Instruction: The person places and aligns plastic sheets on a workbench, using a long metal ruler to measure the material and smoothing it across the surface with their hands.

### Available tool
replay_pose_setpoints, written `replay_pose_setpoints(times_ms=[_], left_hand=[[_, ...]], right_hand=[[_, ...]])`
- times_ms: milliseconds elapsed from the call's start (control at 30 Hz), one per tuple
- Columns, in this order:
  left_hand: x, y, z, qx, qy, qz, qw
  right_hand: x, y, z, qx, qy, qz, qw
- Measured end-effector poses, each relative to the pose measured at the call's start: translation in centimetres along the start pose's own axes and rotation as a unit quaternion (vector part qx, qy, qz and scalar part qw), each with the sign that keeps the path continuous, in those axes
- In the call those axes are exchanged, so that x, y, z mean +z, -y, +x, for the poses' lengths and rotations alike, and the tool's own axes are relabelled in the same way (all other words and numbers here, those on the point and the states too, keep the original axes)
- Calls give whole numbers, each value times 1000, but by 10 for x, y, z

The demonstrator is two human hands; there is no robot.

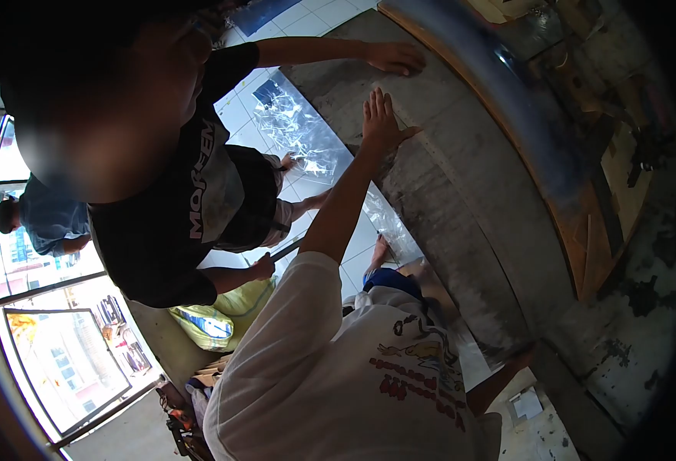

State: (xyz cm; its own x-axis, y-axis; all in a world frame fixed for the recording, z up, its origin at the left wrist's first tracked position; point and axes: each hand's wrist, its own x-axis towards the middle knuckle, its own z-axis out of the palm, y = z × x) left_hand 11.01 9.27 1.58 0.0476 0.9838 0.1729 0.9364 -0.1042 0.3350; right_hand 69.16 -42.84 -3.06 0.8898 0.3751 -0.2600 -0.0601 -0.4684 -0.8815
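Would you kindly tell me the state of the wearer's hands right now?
Left hand: open, resting on the grey surface.
Right hand: cannot be told; too dark.

Matt, smudged grey sheet (480,192); glossy, crinkled clear plastic film (295,131)

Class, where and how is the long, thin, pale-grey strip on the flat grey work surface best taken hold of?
Pinch the long, thin, pale-grey strip by its two long edges near the left hand, probably from above: it looks narrow and seems to lie flat on the flat grey work surface, leaving little room underneath.
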Motion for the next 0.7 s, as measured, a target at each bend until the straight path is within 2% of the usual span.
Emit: replay_pose_setpoints(times_ms=[67, 167, 267, 367, 467, 700], left_hand=[[-3, 3, -7, 2, -30, -2, 1000], [-10, 0, -9, -8, -39, 2, 999], [-2, -1, -16, -13, -40, 1, 999], [5, 4, -16, -12, -42, 0, 999], [7, 3, -16, -13, -34, -3, 999], [9, 1, -17, -12, -32, 10, 999]], right_hand=[[12, 16, -9, 50, -21, 24, 998], [19, 26, -18, 41, 7, 16, 999], [12, 5, -5, 6, -12, -37, 999], [13, -2, -3, -19, 20, -40, 999], [20, 6, -7, 18, 1, -32, 999], [17, -6, -2, -20, -1, -58, 998]])
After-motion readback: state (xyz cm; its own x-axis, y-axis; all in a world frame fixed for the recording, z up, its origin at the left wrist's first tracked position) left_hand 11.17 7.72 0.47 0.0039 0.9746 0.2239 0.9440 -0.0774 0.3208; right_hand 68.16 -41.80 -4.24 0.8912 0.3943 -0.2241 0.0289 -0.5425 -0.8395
